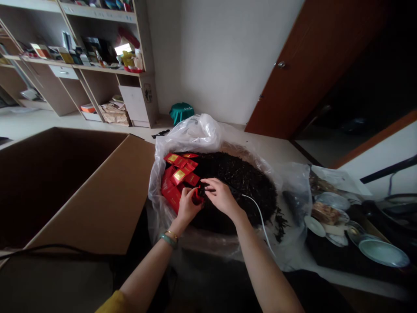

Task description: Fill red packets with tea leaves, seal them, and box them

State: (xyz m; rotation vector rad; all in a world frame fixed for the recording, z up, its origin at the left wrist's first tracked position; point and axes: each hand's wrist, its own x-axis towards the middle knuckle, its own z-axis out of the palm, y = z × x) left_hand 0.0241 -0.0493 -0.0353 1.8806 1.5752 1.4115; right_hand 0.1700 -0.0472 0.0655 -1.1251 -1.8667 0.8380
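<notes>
My left hand (189,204) is closed around a small red packet (197,198), holding its mouth open. At that mouth, the bent fingers of my right hand (220,195) pinch some dark tea leaves. Both hands are over a big heap of dark, dry tea leaves (234,176), which lies in a clear plastic bag (208,127) with its sides spread wide. Several red packets with gold labels (180,175) lie on the heap's left side, just beyond my left hand. A white cable or thin handle (260,215) runs from the heap over the bag's near right side.
An open cardboard box (130,182) stands on the left. Dishes and a pale green bowl (383,252) sit on a dark surface at right. Behind are a teal bag (181,113), a cluttered shelf unit (148,93) and a brown door (293,74).
</notes>
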